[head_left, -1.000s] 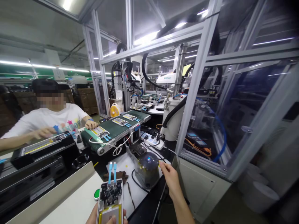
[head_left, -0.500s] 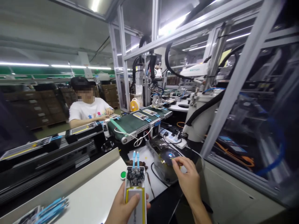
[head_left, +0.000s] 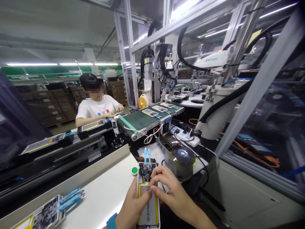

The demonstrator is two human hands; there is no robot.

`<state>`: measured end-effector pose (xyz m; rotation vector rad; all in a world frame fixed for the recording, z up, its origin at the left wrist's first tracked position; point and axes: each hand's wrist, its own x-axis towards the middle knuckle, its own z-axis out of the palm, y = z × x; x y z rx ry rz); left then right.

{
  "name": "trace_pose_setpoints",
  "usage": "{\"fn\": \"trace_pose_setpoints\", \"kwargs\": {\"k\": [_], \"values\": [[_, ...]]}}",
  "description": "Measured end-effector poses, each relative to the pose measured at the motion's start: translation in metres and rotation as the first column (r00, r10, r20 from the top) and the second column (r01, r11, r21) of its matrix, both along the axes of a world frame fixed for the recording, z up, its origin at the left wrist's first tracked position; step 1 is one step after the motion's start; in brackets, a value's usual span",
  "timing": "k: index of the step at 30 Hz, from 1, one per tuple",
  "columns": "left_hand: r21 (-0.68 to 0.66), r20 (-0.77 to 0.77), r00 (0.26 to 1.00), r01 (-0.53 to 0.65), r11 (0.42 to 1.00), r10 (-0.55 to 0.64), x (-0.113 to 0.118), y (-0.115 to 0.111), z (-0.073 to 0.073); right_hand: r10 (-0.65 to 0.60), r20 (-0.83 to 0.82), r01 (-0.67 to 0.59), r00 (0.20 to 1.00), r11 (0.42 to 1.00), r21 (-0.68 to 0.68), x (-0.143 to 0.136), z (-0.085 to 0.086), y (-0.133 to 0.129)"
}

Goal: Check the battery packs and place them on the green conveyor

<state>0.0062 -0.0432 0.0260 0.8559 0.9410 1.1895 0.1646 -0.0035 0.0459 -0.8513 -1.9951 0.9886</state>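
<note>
My left hand (head_left: pixel 134 202) grips an open power bank (head_left: pixel 148 206) from the left, its thumb lying on the grey battery pouch. The unit stands lengthwise in front of me, with yellow edging along the battery, a dark circuit board (head_left: pixel 145 172) at its top and two light blue tabs (head_left: pixel 147 156) sticking out beyond. Over the joint between board and battery, my right hand (head_left: pixel 168 187) has thumb and index finger pinched together. Whatever is between those fingertips is too small to make out. Beside the board is a round green button (head_left: pixel 134 171).
More open power banks (head_left: pixel 47 210) lie on the white tray (head_left: pixel 102 187) at left. A round dispenser-like device (head_left: pixel 182 159) stands ahead right, near a power strip (head_left: pixel 186 135). Behind are a green conveyor (head_left: pixel 135 119), a co-worker (head_left: pixel 97 105) and a metal machine frame (head_left: pixel 257 86).
My right hand has moved left from the round device onto the power bank. The view has shifted, and another power bank shows on the conveyor.
</note>
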Motion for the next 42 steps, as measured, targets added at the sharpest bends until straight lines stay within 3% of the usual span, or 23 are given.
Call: {"fn": "trace_pose_setpoints", "kwargs": {"k": [7, 16, 22, 27, 33, 36, 38, 40, 42], "values": [[-0.02, 0.023, 0.999, 0.039, 0.999, -0.039, -0.001, -0.003, -0.001, -0.015, 0.093, 0.006, 0.996, 0.995, 0.104, -0.001, 0.0, -0.001], [-0.06, 0.006, 1.0, 0.011, 0.998, -0.011, -0.001, -0.002, 0.001, -0.089, 0.084, 0.068, 0.992, 0.972, 0.227, 0.0, -0.006, -0.002], [-0.024, 0.089, 0.996, 0.017, 1.0, -0.015, -0.001, -0.003, 0.002, -0.246, -0.092, 0.262, 0.965, 0.885, 0.386, 0.001, -0.025, -0.009], [-0.013, 0.054, 0.998, -0.021, 1.0, 0.021, -0.002, -0.003, -0.001, -0.261, -0.023, 0.231, 0.965, 0.805, 0.546, 0.001, -0.027, -0.012], [-0.012, 0.011, 0.997, -0.073, 0.997, 0.073, -0.003, -0.002, -0.003, -0.279, -0.021, 0.231, 0.96, 0.747, 0.623, -0.002, -0.024, -0.016], [-0.037, 0.011, 0.997, -0.079, 0.996, 0.079, -0.004, -0.001, -0.001, -0.273, -0.061, 0.259, 0.96, 0.785, 0.563, -0.003, -0.03, -0.018], [-0.041, 0.037, 0.998, -0.045, 0.998, 0.047, -0.003, -0.002, 0.001, -0.298, -0.166, 0.341, 0.94, 0.84, 0.421, -0.005, -0.034, -0.019], [-0.043, 0.081, 0.996, 0.03, 0.999, -0.026, -0.002, -0.003, 0.002, -0.348, -0.314, 0.405, 0.883, 0.904, 0.138, -0.01, -0.035, -0.018], [-0.048, 0.134, 0.984, 0.123, 0.991, -0.115, 0.0, -0.004, 0.002, -0.376, -0.43, 0.308, 0.821, 0.925, -0.222, -0.016, -0.031, -0.017]]}}
